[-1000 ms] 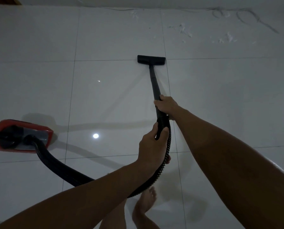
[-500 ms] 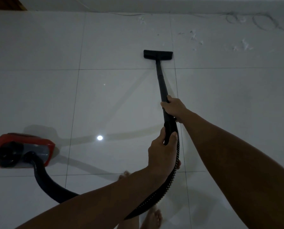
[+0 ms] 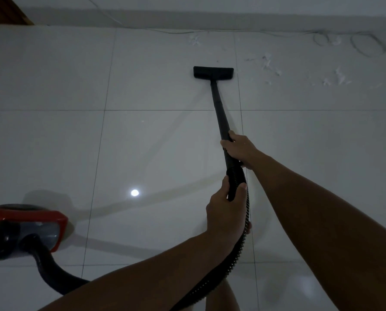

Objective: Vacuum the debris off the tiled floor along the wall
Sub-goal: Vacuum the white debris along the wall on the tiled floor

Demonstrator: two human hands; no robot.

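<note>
**Vacuuming white tiles, nozzle almost at the mess**

Using the nozzle head (image 3: pixel 213 72) as the ref point. Way off to its left and a lot nearer the camera sits the red vac body (image 3: pixel 25 230) w/ a clear-ish front, flat on the tiled floor (image 3: pixel 52 142). The ribbed black hose (image 3: pixel 237 261) leaves it, dips under the left forearm and curves up to the wand. Bright light reflection on the tile btw the vac body and the hands.

Left hand (image 3: pixel 225 212) is nearer the camera than the nozzle, fingers and thumb curled round the hose cuff where it joins the wand. The black wand (image 3: pixel 219 108) runs straight from there up to the nozzle, which lies flat on the floor. Right hand (image 3: pixel 240 148) grips the wand just ahead of the left, fingers wrapped round it, approx halfway along.

Right of the nozzle and just beyond it: scattered white debris (image 3: pixel 269 63), more bits further right, none touching the head. Thin cable (image 3: pixel 365 44) looped by the wall (image 3: pixel 210 10) behind that
</note>
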